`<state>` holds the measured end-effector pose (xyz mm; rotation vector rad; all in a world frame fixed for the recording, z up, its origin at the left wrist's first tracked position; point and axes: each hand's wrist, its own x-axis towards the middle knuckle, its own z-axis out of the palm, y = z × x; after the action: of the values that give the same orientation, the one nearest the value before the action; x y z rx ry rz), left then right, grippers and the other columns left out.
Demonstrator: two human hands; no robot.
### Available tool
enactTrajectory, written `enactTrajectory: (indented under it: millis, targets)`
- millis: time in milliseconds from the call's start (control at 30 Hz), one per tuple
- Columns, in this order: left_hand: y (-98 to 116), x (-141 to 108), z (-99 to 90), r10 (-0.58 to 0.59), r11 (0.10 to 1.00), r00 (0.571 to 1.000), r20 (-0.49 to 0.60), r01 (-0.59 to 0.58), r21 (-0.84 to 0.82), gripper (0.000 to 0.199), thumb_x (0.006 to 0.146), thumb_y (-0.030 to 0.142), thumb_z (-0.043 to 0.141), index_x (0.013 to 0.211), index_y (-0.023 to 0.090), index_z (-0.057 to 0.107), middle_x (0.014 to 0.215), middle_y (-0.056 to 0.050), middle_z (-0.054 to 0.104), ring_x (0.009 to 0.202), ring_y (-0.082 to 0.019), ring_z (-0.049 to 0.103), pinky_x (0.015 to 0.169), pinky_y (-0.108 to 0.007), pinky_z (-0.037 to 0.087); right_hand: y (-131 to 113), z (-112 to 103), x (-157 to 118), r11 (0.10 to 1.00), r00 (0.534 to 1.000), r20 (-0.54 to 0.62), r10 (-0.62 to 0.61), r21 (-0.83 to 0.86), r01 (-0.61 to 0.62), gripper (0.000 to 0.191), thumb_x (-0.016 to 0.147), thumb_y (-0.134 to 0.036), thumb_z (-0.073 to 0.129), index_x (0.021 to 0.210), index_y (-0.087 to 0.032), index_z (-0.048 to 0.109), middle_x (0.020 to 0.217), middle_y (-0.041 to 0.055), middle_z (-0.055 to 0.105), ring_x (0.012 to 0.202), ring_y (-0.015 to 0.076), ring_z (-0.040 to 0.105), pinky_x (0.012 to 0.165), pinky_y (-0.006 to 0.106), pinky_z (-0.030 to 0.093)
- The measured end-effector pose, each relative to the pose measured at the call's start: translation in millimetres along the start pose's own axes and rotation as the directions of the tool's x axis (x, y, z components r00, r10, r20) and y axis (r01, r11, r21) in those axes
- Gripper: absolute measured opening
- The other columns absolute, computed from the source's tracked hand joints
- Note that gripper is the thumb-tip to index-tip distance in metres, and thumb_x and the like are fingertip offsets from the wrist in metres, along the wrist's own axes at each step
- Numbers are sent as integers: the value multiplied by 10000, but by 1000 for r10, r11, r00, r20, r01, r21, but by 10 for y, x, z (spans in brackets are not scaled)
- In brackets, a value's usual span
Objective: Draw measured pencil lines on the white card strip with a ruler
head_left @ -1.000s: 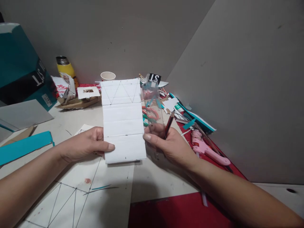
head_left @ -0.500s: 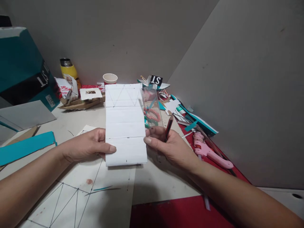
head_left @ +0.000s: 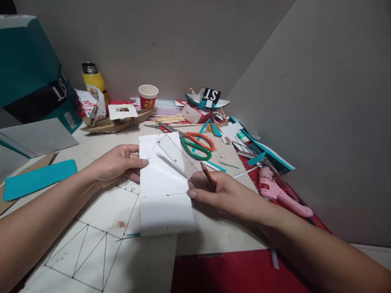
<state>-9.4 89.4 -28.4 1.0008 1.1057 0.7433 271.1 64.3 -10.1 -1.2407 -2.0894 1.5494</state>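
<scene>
A white strip of paper or card (head_left: 163,211) with pencil lines across it and zigzag lines near its far end is held above the table. My left hand (head_left: 117,165) pinches its left edge, thumb on top. At the right edge, my right hand (head_left: 218,189) grips the strip between thumb and fingers. That hand also holds a dark red pencil (head_left: 208,175), point up, and a clear ruler (head_left: 175,152) that slants over the strip. Scissors (head_left: 198,146) with orange and green handles lie just beyond.
A drawn sheet (head_left: 91,252) lies at the near left. Behind stand a paper cup (head_left: 148,99), a yellow bottle (head_left: 93,79) and a cardboard boat (head_left: 116,124). A teal box (head_left: 30,73) is at left, a pink glue gun (head_left: 281,195) at right.
The strip has come lower and nearer, its near part now bending. The ruler has shifted from behind the strip to over it. The scissors and cup are less covered.
</scene>
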Motion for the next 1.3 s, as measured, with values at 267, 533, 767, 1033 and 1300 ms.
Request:
enactTrajectory:
  millis: [267,533,767,1033,1300]
  targets:
    - [-67,36,12,39,986,993,-112,-20,166,379,680,281,889,623,198,523,479,63,517,443,-110,596,432,-181,461,-207,-86,-238,924,962,-181,-205,-359,129,438,1021,-418,479,1389,-205,584,982,56,750,939,223,695,863,349,551]
    - [-97,18,87,221,900,942,-251,-98,426,503,744,381,813,1169,155,665,647,16,659,497,-152,572,419,-248,387,-264,-75,-530,652,914,185,-360,-651,388,662,835,-49,430,1459,-228,559,993,67,763,816,212,723,690,320,590]
    - [-87,9,78,428,722,863,-268,-148,676,456,811,347,725,1232,171,723,928,-65,740,705,-192,618,677,-331,472,63,26,-528,523,909,259,-328,-751,403,555,939,-153,504,1488,-229,522,1089,119,718,843,234,714,699,341,603]
    - [42,-158,218,311,774,950,17,-264,575,184,863,328,633,844,186,748,620,8,655,546,-134,550,523,-236,420,201,38,-471,395,892,241,-381,-830,393,442,991,-199,471,1418,-194,585,1080,147,706,786,253,730,607,351,599]
    - [189,-298,263,253,686,961,110,-259,680,314,882,386,588,644,203,680,561,-1,638,515,-149,577,480,-238,400,194,87,-484,364,899,227,-375,-856,368,448,978,-208,501,1418,-222,582,1083,135,713,765,237,727,613,342,607]
